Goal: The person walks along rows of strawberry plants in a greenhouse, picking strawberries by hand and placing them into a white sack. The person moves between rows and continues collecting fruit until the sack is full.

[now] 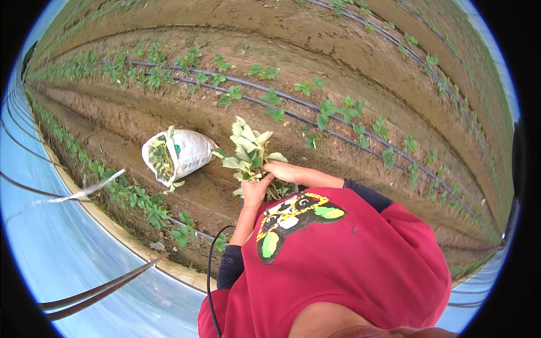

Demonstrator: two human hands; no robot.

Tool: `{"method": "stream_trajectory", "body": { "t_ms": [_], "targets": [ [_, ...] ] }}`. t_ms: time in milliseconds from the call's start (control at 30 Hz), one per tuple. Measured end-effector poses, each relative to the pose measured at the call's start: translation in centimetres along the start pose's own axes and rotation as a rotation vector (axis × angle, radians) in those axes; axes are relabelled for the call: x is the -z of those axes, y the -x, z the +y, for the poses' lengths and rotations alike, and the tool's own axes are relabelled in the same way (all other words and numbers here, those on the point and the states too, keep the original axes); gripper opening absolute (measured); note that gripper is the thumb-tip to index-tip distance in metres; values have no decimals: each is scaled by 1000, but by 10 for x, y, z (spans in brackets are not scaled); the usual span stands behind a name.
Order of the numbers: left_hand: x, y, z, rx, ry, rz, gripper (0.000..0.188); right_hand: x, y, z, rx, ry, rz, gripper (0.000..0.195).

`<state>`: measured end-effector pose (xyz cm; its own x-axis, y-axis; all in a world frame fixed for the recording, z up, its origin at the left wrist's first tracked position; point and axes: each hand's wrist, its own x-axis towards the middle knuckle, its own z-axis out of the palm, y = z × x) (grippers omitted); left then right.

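Note:
A bunch of strawberry plants (247, 148) with pale green leaves stands upright between my two hands, in front of my chest. My left hand (255, 190) grips its lower stems from the near side. On the other side my right hand (282, 170) is closed on the same bunch, close to the left fingertips. More leaves and stems hang below the hands, partly hidden by my wrists and shirt. To the left of the bunch, a white woven sack (192, 153) lies on its side in the furrow, its mouth facing left, with similar leafy plants (160, 158) inside.
Beyond the furrow runs a raised soil bed with young strawberry plants (270, 98) and two black drip lines (249, 84). Another planted row (139, 200) lies on the near left, beside a blue plastic greenhouse wall (97, 257). A torn plastic strip (95, 188) sticks out from that wall.

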<state>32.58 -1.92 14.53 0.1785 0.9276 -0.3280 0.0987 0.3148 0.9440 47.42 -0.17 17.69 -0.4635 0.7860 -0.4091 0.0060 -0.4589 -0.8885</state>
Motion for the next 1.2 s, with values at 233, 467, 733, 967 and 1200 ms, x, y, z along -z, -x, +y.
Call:
{"method": "stream_trajectory", "body": {
  "t_ms": [233,467,733,967,1200],
  "targets": [
    [9,18,13,53,103,176,32,-26,18,-19,-77,604,-29,51],
    [5,24,25,61,36,256,25,-37,17,-19,104,777,76,62],
    [25,28,48,182,-224,-194,24,-22,9,-11,62,366,-40,58],
    [-1,35,76,268,351,-115,50,-6,17,-20,156,627,142,49],
    [-18,15,55,214,93,-13,35,-3,10,-18,30,786,409,33]
  ]
}}
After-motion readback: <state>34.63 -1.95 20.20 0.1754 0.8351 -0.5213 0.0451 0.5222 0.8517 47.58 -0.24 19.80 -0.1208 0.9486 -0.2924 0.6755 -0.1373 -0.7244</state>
